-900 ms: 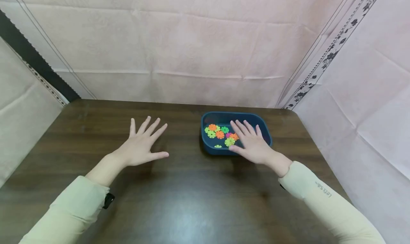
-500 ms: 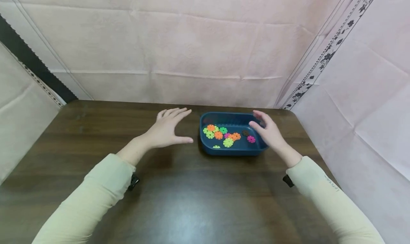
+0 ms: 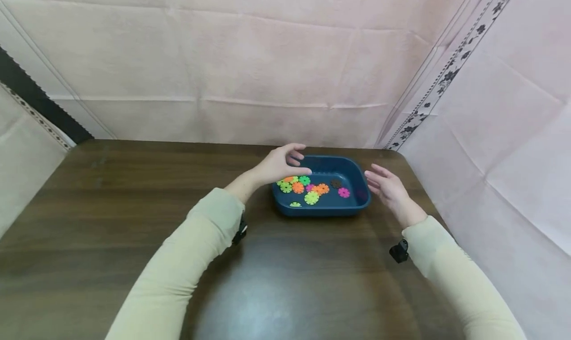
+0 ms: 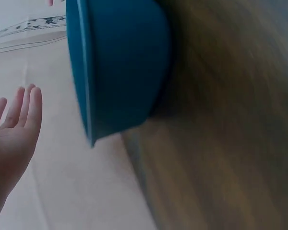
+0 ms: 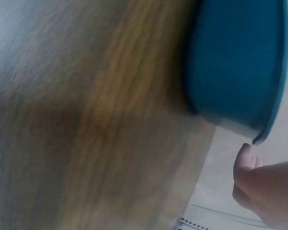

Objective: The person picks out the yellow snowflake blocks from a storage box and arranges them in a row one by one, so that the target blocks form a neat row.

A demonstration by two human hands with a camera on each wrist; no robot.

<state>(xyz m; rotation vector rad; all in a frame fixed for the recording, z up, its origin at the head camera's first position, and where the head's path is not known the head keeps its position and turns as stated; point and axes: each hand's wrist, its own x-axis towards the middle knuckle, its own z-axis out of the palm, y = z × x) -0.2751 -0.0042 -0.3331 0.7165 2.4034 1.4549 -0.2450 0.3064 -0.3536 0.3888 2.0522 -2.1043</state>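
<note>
A blue tub stands near the back of the table, with several flower-shaped discs in it: orange, yellow-green, green, pink and one dark. The left hand hovers over the tub's left end, thumb and fingers apart, holding nothing. Just off the right end is the right hand, fingers loosely bent and empty. In the left wrist view, the left hand appears beside the tub. The right wrist view has the right hand close to the tub's rim.
The brown wooden table runs to a pale cloth hanging behind it. More cloth hangs at the right side, with a black floral border. A small black device sits at the right wrist.
The left hand has moved right, from the bare table to the tub's left end. The right hand has moved from above the tub to just outside its right end.
</note>
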